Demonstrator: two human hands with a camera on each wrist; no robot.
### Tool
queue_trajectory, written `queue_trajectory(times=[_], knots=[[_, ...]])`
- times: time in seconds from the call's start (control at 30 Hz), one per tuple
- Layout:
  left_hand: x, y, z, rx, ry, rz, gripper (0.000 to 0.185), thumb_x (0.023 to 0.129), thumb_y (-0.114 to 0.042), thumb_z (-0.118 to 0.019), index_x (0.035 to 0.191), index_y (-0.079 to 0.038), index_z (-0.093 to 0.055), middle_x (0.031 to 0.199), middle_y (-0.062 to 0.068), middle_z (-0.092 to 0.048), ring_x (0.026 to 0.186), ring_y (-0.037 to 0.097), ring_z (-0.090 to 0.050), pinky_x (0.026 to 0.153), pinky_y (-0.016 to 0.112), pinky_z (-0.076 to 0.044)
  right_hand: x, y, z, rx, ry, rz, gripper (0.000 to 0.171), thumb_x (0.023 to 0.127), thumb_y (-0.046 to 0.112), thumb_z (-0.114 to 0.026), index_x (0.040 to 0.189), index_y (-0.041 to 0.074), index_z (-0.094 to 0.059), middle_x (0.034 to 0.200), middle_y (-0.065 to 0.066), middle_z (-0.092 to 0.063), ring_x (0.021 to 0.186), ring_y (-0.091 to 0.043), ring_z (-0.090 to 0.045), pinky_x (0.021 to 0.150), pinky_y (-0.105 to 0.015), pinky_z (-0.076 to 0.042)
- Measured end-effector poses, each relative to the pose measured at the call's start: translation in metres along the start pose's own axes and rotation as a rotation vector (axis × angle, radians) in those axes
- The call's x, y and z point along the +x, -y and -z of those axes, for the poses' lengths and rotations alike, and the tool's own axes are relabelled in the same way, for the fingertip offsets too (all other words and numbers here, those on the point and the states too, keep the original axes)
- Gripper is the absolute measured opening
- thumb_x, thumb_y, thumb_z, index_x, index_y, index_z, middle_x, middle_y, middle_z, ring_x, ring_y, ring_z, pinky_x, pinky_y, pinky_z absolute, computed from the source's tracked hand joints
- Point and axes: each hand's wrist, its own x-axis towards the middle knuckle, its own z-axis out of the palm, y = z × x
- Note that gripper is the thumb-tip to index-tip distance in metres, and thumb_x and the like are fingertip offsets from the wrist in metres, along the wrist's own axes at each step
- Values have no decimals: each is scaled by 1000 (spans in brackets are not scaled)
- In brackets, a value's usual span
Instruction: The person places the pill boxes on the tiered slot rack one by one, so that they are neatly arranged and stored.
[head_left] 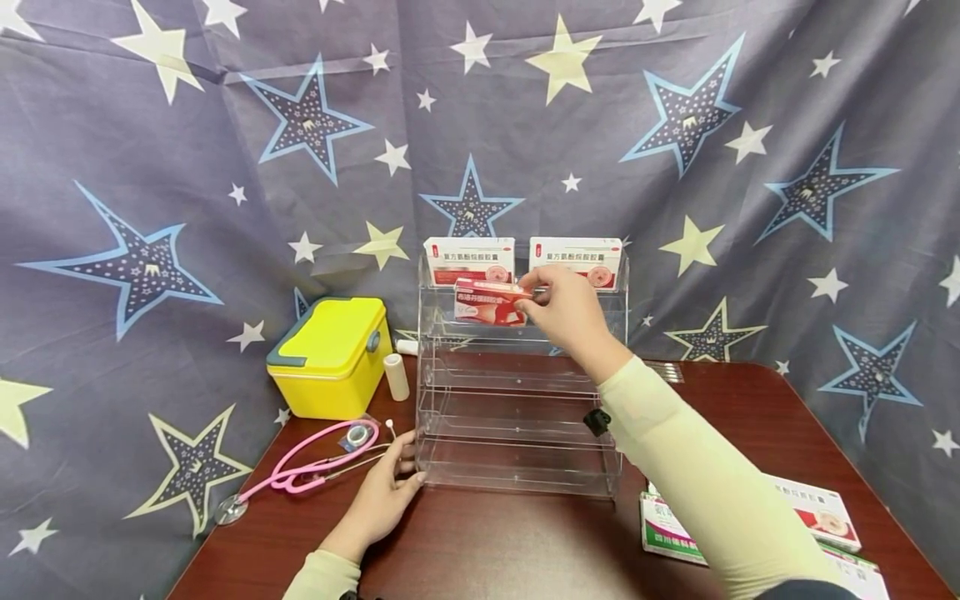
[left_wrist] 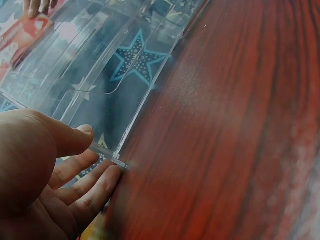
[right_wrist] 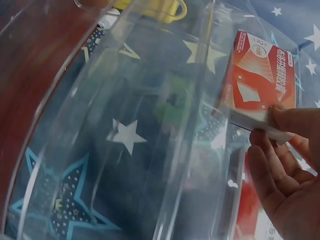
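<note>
Right hand: a red medicine box is pinched by its end and held at the second tier of the clear acrylic rack. Left hand is pressed, fingers relaxed, against the rack's lower left corner on the table.

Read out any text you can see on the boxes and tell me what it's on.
White boxes on the clear rack's top tier: Chinese print, too small to read.
Red box pinched by the right hand: Chinese characters, blurred; a "2" near its corner.
Boxes on the table: unreadable.
</note>
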Motion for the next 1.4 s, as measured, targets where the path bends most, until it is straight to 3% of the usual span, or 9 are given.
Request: queue_trajectory(times=[0.47, 0.83, 1.07, 1.23, 1.4], knots=[[1, 0, -1, -16, -3, 16, 67, 96, 8, -70, 152, -22, -50, 131, 15, -64, 111, 27, -68, 87, 28, -58, 6, 6, -29, 13, 38, 1, 18, 90, 19, -86, 105, 18, -77, 103, -1, -68, 86, -13, -73, 77, -34, -59], [1, 1, -1, -28, -10, 16, 66, 96, 9, -70, 151, -19, -50, 131, 16, -64, 110, 28, -68, 85, 28, -58, 4, 12, -36, 38, 64, -21, 15, 92, 20, -84, 106, 19, -77, 105, 4, -67, 85, -12, -73, 73, -33, -59], [0, -1, -1, -20, -4, 3, 66, 96, 8, -70, 152, -18, -49, 131, 17, -64, 111, 29, -68, 86, 31, -59, 4, 11, -38, 13, 52, 5, 15, 93, 20, -83, 107, 20, -77, 107, 1, -67, 86, -12, -73, 80, -37, -57], [1, -1, -1, -24, -1, 17, 67, 96, 9, -70, 152, -22, -49, 131, 15, -64, 112, 27, -68, 87, 30, -58, -2, 11, -31, 7, 32, 26, 24, 92, 22, -83, 116, 20, -77, 110, 1, -64, 91, -15, -74, 81, -40, -57], [1, -1, -1, -20, 1, 27, 67, 96, 9, -69, 152, -22, -49, 131, 14, -64, 112, 26, -68, 88, 30, -58, -19, 9, -4, 91, -37, 57, 28, 91, 18, -84, 118, 14, -77, 114, -2, -63, 92, -18, -74, 79, -38, -60]])
